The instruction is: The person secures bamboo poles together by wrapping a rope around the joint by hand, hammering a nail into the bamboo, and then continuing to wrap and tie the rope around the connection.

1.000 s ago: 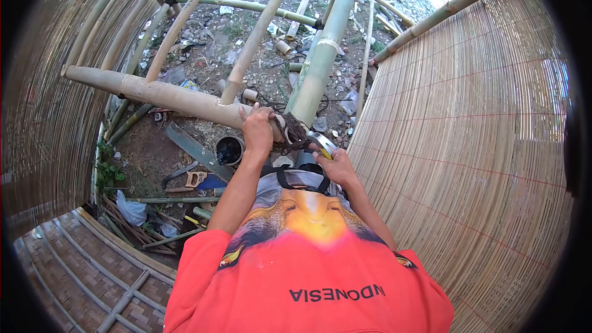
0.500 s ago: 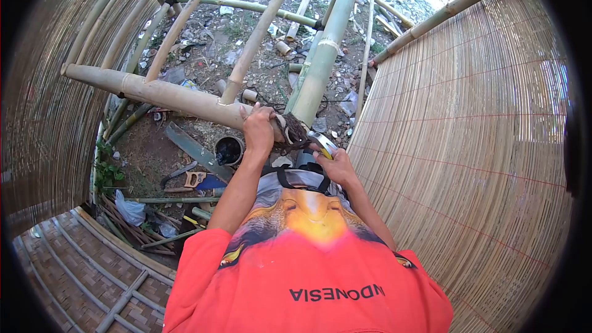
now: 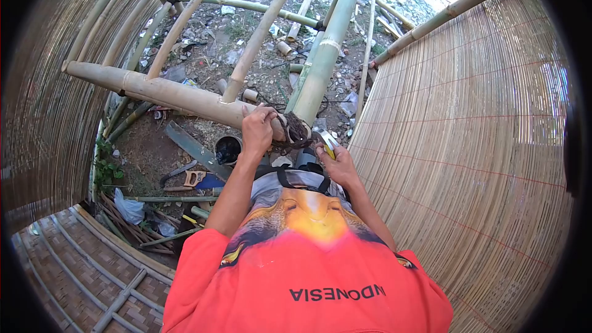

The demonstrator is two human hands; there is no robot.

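Note:
My left hand (image 3: 255, 131) is curled over the end of a thick tan bamboo pole (image 3: 179, 98), right beside a dark fibre rope lashing (image 3: 297, 129). That lashing binds the pole to an upright green bamboo post (image 3: 319, 80). In my right hand (image 3: 339, 165) is a hammer (image 3: 331, 142) with a silver head and a yellow handle, held close to the right side of the lashing. My palm and fingers hide part of its handle.
Thinner bamboo bars (image 3: 262, 31) rise from the pole. Below lie a dark bucket (image 3: 229, 150), a handsaw (image 3: 196, 179), a split bamboo piece (image 3: 191, 148) and a plastic bag (image 3: 129, 208). A slatted bamboo screen (image 3: 456, 148) stands at right; a woven panel (image 3: 86, 271) is lower left.
The hammer and my right hand have shifted slightly right, a little away from the lashing. My left hand has moved slightly, staying at the pole's end.

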